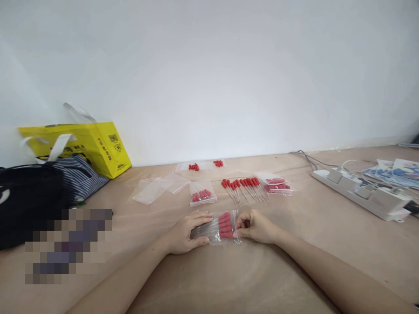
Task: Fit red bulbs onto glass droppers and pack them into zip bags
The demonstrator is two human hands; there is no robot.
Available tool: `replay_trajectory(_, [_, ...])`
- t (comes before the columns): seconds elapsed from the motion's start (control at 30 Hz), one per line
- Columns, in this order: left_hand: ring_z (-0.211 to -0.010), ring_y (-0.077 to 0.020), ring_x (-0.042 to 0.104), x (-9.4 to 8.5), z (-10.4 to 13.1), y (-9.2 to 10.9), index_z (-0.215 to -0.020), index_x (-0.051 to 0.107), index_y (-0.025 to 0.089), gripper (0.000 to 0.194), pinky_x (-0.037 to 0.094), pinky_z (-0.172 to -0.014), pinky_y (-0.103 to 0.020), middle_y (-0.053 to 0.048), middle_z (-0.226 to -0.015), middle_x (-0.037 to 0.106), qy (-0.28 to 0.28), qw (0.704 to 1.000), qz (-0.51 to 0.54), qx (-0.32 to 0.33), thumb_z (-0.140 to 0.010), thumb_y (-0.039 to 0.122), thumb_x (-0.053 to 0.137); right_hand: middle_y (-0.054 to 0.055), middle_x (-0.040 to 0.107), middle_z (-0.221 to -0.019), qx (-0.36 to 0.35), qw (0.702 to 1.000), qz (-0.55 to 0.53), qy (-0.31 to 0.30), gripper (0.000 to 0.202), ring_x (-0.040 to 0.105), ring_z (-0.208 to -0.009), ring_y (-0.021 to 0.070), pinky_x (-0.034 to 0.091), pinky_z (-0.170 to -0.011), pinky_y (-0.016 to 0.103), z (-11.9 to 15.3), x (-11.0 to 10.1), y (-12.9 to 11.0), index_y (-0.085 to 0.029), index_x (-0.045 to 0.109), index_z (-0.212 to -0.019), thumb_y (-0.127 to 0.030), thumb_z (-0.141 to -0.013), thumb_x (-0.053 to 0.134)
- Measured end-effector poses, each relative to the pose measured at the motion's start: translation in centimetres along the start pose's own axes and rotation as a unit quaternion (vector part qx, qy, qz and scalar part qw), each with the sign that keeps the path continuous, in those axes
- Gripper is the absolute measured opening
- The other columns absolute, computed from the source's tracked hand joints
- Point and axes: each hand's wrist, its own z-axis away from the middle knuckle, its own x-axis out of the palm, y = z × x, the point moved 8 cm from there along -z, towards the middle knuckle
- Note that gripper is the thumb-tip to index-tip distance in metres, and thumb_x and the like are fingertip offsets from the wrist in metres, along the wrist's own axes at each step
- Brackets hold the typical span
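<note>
A clear zip bag lies flat on the table, holding several droppers with red bulbs at its right end. My left hand rests on the bag's left end, thumb and fingers spread apart. At the bag's right edge, the fingers of my right hand are pinched on the plastic. Just beyond my hands is another bag of droppers. Loose red-bulbed droppers lie in a row to its right, beside stacked filled bags.
Flat clear bags lie at the left, and a clear bag with red bulbs sits near the wall. A yellow bag and a black bag stand far left. On the right are a power strip and printed sheets.
</note>
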Motion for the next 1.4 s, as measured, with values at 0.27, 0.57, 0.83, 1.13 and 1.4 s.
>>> replay_trajectory(0.27, [-0.122,-0.0221,0.032,-0.1,-1.1,0.6,-0.12,0.046,0.025,0.04,0.029,-0.099,-0.044,-0.005,-0.126,0.047,-0.044,0.997,-0.032,0.056,-0.08,0.029,0.05,0.001,0.054,-0.074,-0.065,0.982,0.163,0.076,0.024,0.044,-0.054,0.0085,0.035,-0.049,0.02,1.5,-5.2,-0.4,-0.02,0.061,-0.09,-0.019,-0.066,0.056])
replay_trajectory(0.57, [-0.087,-0.017,0.055,-2.1,-1.3,0.3,-0.093,0.059,0.018,0.02,0.045,-0.078,-0.033,-0.006,-0.094,0.058,0.217,0.971,-0.1,0.005,-0.082,0.024,0.044,0.0,0.055,-0.072,-0.097,0.973,0.207,0.038,0.041,0.046,-0.057,0.0097,0.035,-0.051,0.021,1.4,-3.8,-0.9,-0.024,0.057,-0.109,-0.017,-0.069,0.052])
replay_trajectory(0.83, [-0.08,-0.016,0.056,0.2,-0.2,4.0,-0.095,0.056,0.019,0.025,0.047,-0.072,-0.028,-0.006,-0.091,0.058,0.155,0.983,-0.075,0.058,-0.076,0.035,0.054,0.0,0.053,-0.071,-0.146,0.967,0.209,-0.014,0.039,0.046,-0.057,0.0096,0.036,-0.051,0.02,2.3,-1.9,-2.9,-0.026,0.058,-0.108,-0.018,-0.071,0.052])
replay_trajectory(1.13, [-0.074,-0.0118,0.056,-0.8,-0.7,2.2,-0.09,0.058,0.018,0.015,0.046,-0.067,-0.023,-0.004,-0.086,0.058,0.182,0.977,-0.067,0.083,-0.082,0.024,0.047,0.006,0.06,-0.078,-0.202,0.918,0.334,0.064,0.028,0.051,-0.064,0.0135,0.033,-0.057,0.025,2.1,-0.6,-3.5,-0.024,0.063,-0.097,-0.033,-0.083,0.04])
replay_trajectory(1.4, [-0.076,-0.0126,0.057,-0.8,-0.4,3.0,-0.091,0.056,0.017,0.014,0.047,-0.067,-0.022,-0.006,-0.087,0.059,0.184,0.959,-0.173,0.129,-0.081,0.021,0.047,0.005,0.059,-0.07,-0.21,0.903,0.361,0.101,0.026,0.05,-0.063,0.0135,0.031,-0.055,0.024,1.6,-0.8,-3.5,-0.019,0.062,-0.084,-0.024,-0.083,0.037])
